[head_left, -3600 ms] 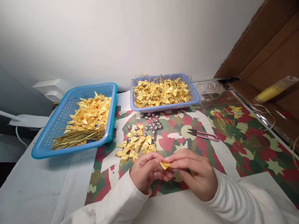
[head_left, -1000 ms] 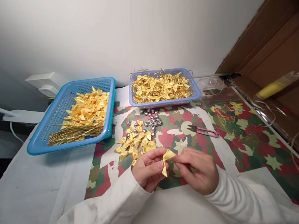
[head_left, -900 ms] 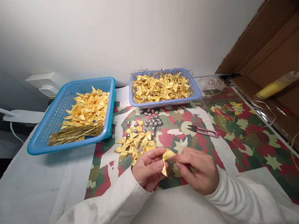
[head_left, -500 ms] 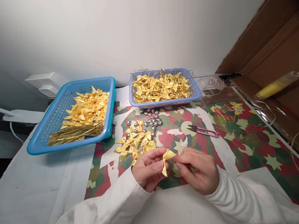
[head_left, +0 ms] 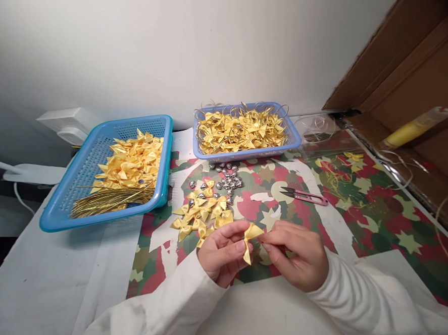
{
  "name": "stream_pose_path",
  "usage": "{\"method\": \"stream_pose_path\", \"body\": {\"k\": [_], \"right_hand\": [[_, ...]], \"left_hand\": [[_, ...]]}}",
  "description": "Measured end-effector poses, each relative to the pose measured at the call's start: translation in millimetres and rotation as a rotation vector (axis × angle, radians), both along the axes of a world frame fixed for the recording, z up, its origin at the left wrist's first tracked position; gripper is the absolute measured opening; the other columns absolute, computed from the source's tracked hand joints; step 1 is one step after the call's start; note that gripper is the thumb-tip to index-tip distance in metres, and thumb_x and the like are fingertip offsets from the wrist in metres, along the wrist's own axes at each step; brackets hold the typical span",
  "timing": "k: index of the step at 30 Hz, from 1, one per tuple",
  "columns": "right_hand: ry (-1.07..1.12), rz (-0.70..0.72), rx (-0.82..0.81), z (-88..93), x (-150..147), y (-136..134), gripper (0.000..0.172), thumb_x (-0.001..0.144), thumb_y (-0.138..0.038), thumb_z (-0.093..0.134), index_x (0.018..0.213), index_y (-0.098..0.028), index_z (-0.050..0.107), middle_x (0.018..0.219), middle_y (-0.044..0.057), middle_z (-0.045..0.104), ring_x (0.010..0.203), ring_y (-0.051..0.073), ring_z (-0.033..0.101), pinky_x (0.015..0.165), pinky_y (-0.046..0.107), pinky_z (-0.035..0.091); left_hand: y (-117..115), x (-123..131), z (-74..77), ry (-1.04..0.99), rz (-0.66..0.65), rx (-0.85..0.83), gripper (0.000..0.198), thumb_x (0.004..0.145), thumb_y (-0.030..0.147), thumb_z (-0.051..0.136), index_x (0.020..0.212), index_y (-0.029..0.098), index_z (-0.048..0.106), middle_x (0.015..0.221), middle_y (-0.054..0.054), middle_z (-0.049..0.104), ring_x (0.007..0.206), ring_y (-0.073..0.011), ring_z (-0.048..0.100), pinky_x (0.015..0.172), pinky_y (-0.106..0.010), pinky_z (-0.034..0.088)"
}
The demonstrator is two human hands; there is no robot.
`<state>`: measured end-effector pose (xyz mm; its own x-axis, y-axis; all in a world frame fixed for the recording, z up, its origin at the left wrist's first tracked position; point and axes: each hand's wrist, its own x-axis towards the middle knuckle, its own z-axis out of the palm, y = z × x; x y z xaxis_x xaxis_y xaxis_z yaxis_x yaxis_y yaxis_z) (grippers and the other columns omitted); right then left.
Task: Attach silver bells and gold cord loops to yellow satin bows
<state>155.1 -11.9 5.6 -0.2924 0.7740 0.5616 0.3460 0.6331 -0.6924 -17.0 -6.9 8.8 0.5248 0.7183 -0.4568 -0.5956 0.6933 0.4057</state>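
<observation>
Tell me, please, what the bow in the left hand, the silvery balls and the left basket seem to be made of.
Bow in the left hand: probably satin ribbon, from its soft sheen and folds.
Silvery balls: shiny, perhaps metal, given bright reflections; coated plastic is possible.
Left basket: likely moulded plastic, smooth and slightly glossy, with evenly perforated walls.

bow [head_left: 253, 231]: yellow | bells [head_left: 233, 181]: silver | left basket [head_left: 98, 222]: blue | sheet [head_left: 245, 209]: red-green camouflage, pale stars
</observation>
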Motion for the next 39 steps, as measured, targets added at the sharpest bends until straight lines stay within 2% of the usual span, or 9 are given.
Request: {"method": "stream_pose_path", "body": {"k": [8, 14, 19, 26, 30, 34, 39], "right_hand": [[-0.001, -0.004, 0.000, -0.4, -0.8, 0.3, 0.017, 0.079, -0.005, 0.048, 0.083, -0.016, 0.060, 0.057, 0.001, 0.057, 0.049, 0.011, 0.044, 0.047, 0.024, 0.037], [-0.012, -0.016, 0.009, 1.8, -1.1, -0.3, 0.018, 0.079, -0.006, 0.047, 0.082, -0.017, 0.061, 0.052, -0.001, 0.050, 0.046, 0.010, 0.041, 0.045, 0.024, 0.035], [-0.015, -0.018, -0.001, 1.0, -1.9, -1.7, 0.018, 0.079, -0.005, 0.047, 0.082, -0.017, 0.060, 0.053, -0.001, 0.051, 0.046, 0.011, 0.042, 0.044, 0.024, 0.035], [0.006, -0.004, -0.044, -3.0, -4.9, -3.7, 0.017, 0.079, -0.005, 0.046, 0.079, -0.017, 0.058, 0.053, -0.001, 0.052, 0.047, 0.011, 0.043, 0.046, 0.024, 0.036], [0.005, -0.011, -0.067, -1.5, -6.8, -5.1, 0.016, 0.079, -0.005, 0.047, 0.078, -0.017, 0.057, 0.054, 0.000, 0.056, 0.047, 0.011, 0.044, 0.045, 0.023, 0.036], [-0.002, -0.031, -0.070, 0.8, -7.3, -6.1, 0.018, 0.080, -0.005, 0.045, 0.079, -0.017, 0.058, 0.051, -0.002, 0.053, 0.045, 0.011, 0.043, 0.044, 0.023, 0.035], [-0.020, -0.032, -0.078, 1.3, -5.7, -6.3, 0.019, 0.080, -0.005, 0.044, 0.081, -0.017, 0.058, 0.051, -0.002, 0.052, 0.046, 0.011, 0.042, 0.044, 0.023, 0.035]], "left_hand": [[0.4, -1.8, -12.0, -0.061, -0.033, 0.070, 0.029, 0.061, 0.013, 0.079, 0.088, 0.018, 0.070, 0.069, 0.001, 0.068, 0.065, -0.0067, 0.064, 0.054, -0.013, 0.047], [-0.4, -0.8, -5.3, 0.014, -0.002, 0.033, 0.029, 0.059, 0.013, 0.080, 0.086, 0.017, 0.070, 0.067, 0.002, 0.067, 0.063, -0.0067, 0.063, 0.053, -0.013, 0.046], [-0.8, -0.3, -7.7, 0.028, -0.010, 0.044, 0.031, 0.058, 0.014, 0.081, 0.087, 0.019, 0.071, 0.066, 0.002, 0.067, 0.060, -0.0062, 0.063, 0.054, -0.012, 0.047], [-1.7, 2.0, -1.8, 0.032, -0.017, 0.038, 0.027, 0.060, 0.013, 0.080, 0.085, 0.019, 0.072, 0.079, 0.000, 0.071, 0.064, -0.0060, 0.063, 0.058, -0.013, 0.048], [-2.6, 1.9, -14.0, -0.014, -0.017, 0.079, 0.028, 0.061, 0.015, 0.079, 0.087, 0.020, 0.072, 0.080, 0.000, 0.071, 0.061, -0.0053, 0.062, 0.057, -0.013, 0.048], [-2.6, 1.8, -22.4, -0.023, -0.003, 0.089, 0.028, 0.061, 0.012, 0.078, 0.087, 0.020, 0.072, 0.080, -0.002, 0.072, 0.062, -0.0070, 0.063, 0.059, -0.014, 0.049], [-2.8, 2.9, -10.6, 0.023, 0.006, 0.081, 0.027, 0.060, 0.013, 0.079, 0.085, 0.019, 0.072, 0.078, -0.001, 0.072, 0.065, -0.0076, 0.065, 0.060, -0.013, 0.049]]}}
